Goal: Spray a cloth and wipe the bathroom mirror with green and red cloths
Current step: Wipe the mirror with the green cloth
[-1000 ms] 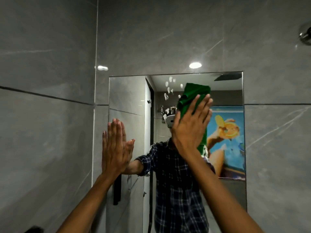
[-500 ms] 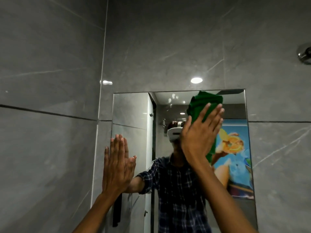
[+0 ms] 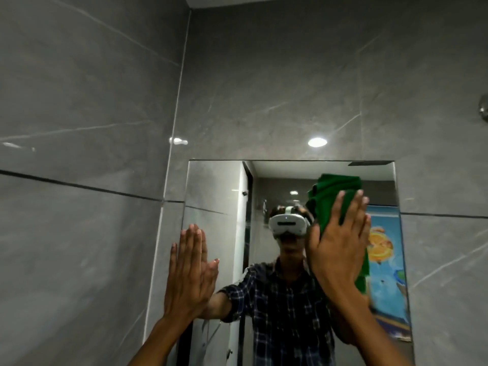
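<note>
Nearest the camera, the right hand (image 3: 336, 249) spreads flat, fingers splayed, pressing the folded green cloth (image 3: 333, 199) against the frameless rectangular wall mirror (image 3: 219, 191); cloth bulges above the fingertips and hangs below the palm. Left of it, the left hand (image 3: 188, 270) lies open, palm flat on the glass's left edge, holding nothing.

A home bathroom. Large glossy grey marble-look wall tiles (image 3: 264, 88) with thin dark grout lines cover both walls meeting at a corner at 11 o'clock. A frameless rectangular mirror (image 3: 219, 186) is set flush into the tiling at 6 o'clock. A chrome fitting (image 3: 483, 107) projects from the wall at 3 o'clock. The tiles reflect a round ceiling downlight (image 3: 317, 142) at the centre.
</note>
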